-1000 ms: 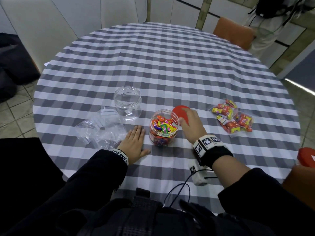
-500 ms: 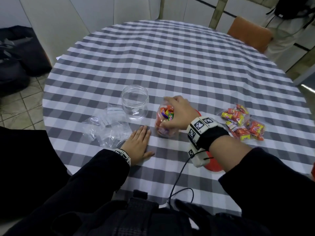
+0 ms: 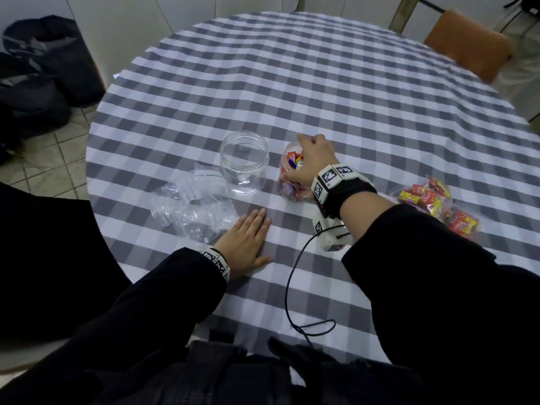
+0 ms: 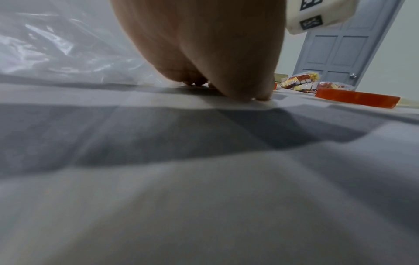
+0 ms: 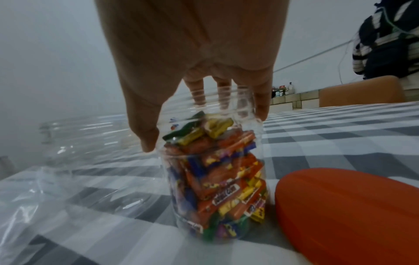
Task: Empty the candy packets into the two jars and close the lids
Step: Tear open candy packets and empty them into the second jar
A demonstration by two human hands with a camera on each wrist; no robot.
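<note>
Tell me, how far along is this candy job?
About halfway. One jar is full of candy, and an emptied clear bag lies beside the left hand, which rests flat on the table. The right hand grips the full jar's open rim; its red lid lies alongside. The second jar is empty and a full candy packet waits.

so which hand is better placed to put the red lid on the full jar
Left, probably. The right hand grips the candy-filled jar at its rim, steadying it, while the left hand lies flat and free on the tablecloth. The red lid sits beside the jar.
</note>
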